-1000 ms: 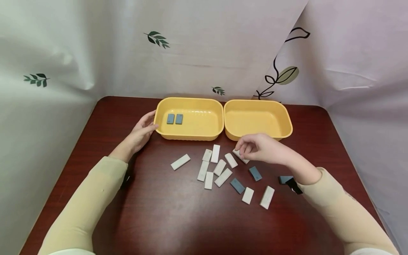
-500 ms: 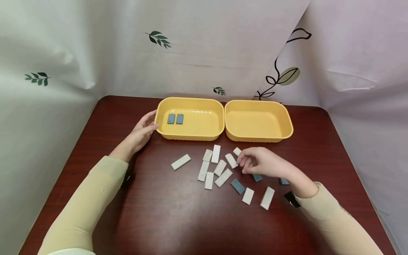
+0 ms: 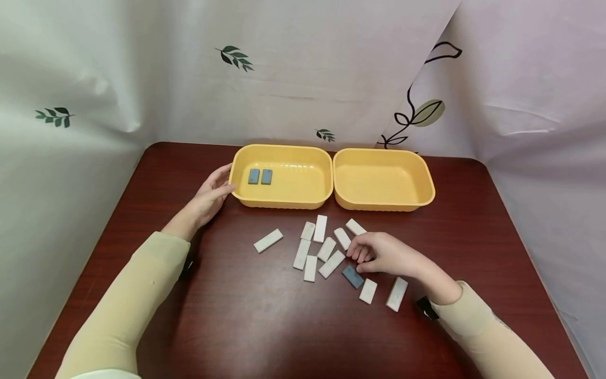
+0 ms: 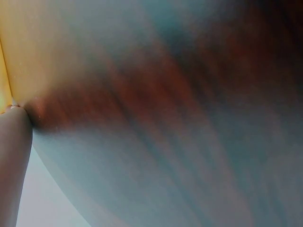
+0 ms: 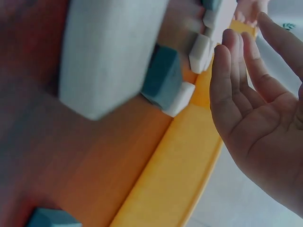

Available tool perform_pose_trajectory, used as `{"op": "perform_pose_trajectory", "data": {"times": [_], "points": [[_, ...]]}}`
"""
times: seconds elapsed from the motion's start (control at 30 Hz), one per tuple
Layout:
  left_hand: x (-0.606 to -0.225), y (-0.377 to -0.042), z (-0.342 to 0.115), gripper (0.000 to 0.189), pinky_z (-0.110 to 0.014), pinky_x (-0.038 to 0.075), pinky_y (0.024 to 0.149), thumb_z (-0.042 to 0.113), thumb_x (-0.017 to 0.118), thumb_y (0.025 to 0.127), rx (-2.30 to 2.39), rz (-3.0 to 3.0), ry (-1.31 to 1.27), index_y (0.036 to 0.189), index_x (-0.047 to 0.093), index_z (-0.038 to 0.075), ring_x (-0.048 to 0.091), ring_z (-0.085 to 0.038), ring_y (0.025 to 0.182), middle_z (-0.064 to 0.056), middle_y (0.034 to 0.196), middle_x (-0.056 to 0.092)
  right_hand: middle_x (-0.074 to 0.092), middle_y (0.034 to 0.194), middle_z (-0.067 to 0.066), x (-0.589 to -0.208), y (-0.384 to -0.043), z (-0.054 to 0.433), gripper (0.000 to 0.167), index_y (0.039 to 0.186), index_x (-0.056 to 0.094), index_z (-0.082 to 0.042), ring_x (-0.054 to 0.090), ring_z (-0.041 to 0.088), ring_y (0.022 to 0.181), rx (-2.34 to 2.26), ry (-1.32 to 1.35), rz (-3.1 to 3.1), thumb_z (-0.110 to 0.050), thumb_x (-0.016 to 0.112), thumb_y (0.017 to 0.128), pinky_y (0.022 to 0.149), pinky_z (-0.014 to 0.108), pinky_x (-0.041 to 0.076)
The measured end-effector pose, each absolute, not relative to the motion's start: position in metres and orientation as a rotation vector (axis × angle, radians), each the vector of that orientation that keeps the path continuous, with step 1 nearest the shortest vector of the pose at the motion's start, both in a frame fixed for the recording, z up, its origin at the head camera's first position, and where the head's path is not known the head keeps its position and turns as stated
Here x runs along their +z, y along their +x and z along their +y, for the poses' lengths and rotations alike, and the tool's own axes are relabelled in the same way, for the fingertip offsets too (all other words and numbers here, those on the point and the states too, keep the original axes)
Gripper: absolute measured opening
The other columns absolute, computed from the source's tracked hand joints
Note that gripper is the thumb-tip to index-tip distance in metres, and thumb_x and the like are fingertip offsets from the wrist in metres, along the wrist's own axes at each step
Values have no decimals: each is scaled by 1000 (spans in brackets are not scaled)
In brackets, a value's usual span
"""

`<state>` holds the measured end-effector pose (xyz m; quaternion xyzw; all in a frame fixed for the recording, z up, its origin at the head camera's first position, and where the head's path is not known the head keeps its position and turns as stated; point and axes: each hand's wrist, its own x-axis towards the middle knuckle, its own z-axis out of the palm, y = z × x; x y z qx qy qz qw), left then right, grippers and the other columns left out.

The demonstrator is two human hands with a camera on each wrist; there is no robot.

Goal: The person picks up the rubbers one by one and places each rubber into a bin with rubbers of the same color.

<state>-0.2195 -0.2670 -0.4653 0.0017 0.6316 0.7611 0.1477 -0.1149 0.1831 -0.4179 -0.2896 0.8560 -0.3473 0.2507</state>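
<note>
Right grip: fingers loosely bent and parted, I held nothing above the worktop.
Blue-grey block: lay close by my thumb, at eight o'clock from that grip.
White blocks: most lay toward nine o'clock of it.
Left grip: I pinched the left tray at its nine-o'clock rim.
Small blocks: two sat inside, toward nine o'clock.

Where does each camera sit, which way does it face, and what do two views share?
Head: worn on the head, facing forward and down at the left tray, right tray and blocks; left hand, right hand and sleeves show.
Left wrist: worn there, facing the left tray's edge and a blurred surface; one digit shows.
Right wrist: worn there, facing blocks and yellow plastic at a tilt; palm and fingers show.
Shared: head and right wrist both show the right hand.
</note>
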Motion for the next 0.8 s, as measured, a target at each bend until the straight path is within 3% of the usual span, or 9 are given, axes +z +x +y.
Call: {"op": "perform_pose_trajectory", "data": {"times": [0.33,0.8], "points": [[-465,-220,-267,70,-20,34,122,1,54,107,2180,1825,-3,169,25,17,33,-15,151,2,163,33,74,100,0,-430,-111,184,27,110,74,-8,67,7,85,-906,-804,2327,0,84,86,78,26,60],[-464,-219,-266,70,-12,42,108,-1,53,106,2212,1805,24,168,24,13,42,-8,138,2,161,36,69,94,-6,-439,-106,185,32,107,74,-15,63,5,86,-803,-852,2391,-6,91,81,78,23,57]]}}
